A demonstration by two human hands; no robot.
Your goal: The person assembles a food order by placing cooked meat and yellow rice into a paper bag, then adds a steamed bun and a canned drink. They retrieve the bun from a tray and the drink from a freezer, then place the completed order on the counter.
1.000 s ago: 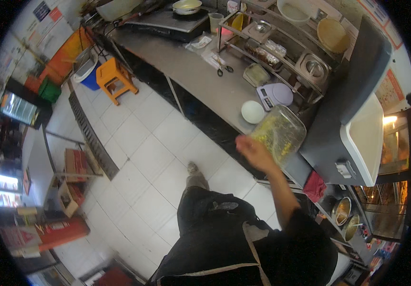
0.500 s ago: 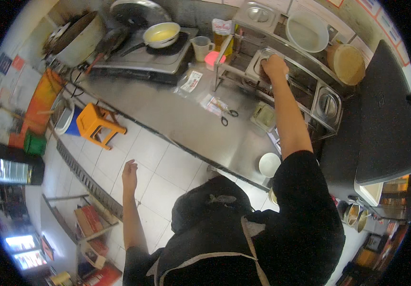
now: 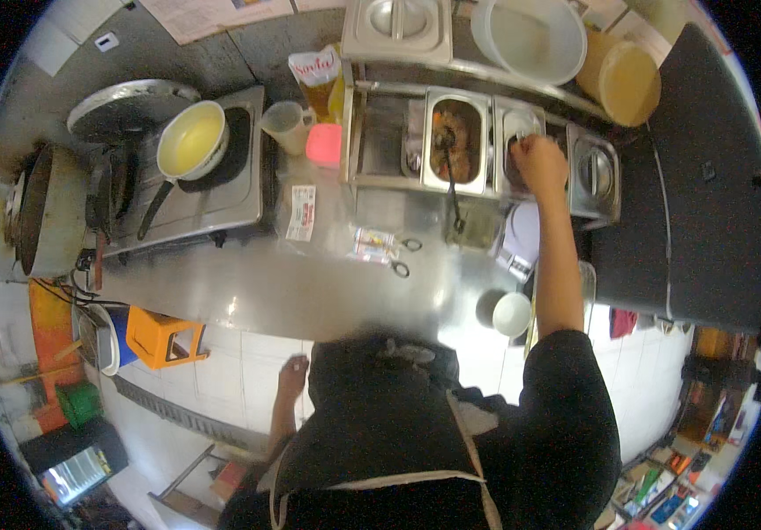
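The right hand (image 3: 540,165), fingers curled downward, is at a steel lid (image 3: 513,119) over one of the pans in the rack (image 3: 358,150) along the table's back edge, toward its right end. The fingers hide the lid's grip, so I cannot tell how firmly they close on it. The left hand (image 3: 292,373) hangs low, beyond the table's front edge, loosely bent; nothing shows in it, though it is too small to be sure.

The lid looks like thin sheet metal: probably light, stiff and hard to break, but slippery if greasy. The middle is the natural hold, judging by the raised handle on the neighbouring lid (image 3: 597,172) to the right. Just left, an uncovered pan (image 3: 455,146) holds food and a dark-handled spoon (image 3: 454,203).

The table (image 3: 310,287) is brushed, shiny metal. A cooker (image 3: 155,216) bearing a frying pan (image 3: 191,146) takes its left end; scissors (image 3: 407,258) lie near the middle, and a white bowl (image 3: 511,314) sits near the front edge, toward the right. Below are white floor tiles (image 3: 230,353) and an orange stool (image 3: 164,336)
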